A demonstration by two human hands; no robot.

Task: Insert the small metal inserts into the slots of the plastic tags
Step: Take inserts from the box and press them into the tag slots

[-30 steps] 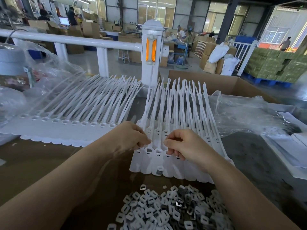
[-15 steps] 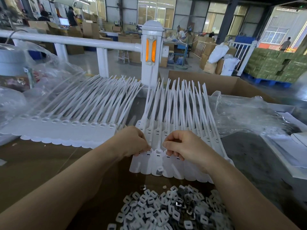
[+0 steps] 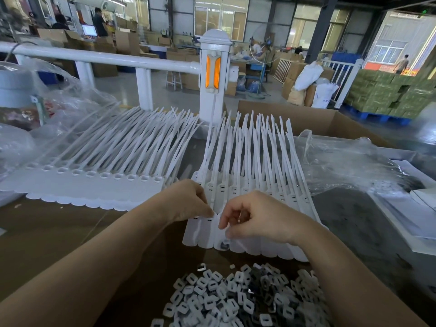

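A strip of joined white plastic tags (image 3: 264, 194) lies in front of me on the brown table (image 3: 47, 232), its long tails fanning away. My left hand (image 3: 188, 201) pinches the strip's left tags just below their slots. My right hand (image 3: 257, 218) hovers over the tag flags with its fingers curled, and a small pale piece shows between them. One loose insert (image 3: 224, 245) lies on a tag flag under that hand. A pile of small inserts (image 3: 238, 300) sits near the table's front edge. A second tag strip (image 3: 94, 185) lies to the left.
A white railing post with an orange reflector (image 3: 213, 67) stands behind the tags. An open cardboard box (image 3: 306, 119) is at the back right. Clear plastic bags (image 3: 342, 161) lie right and left, and white sheets (image 3: 420, 208) lie at the far right.
Both hands have slid toward me from the slot heads down onto the tag flags. My right hand has turned and loosened its curled fingers.
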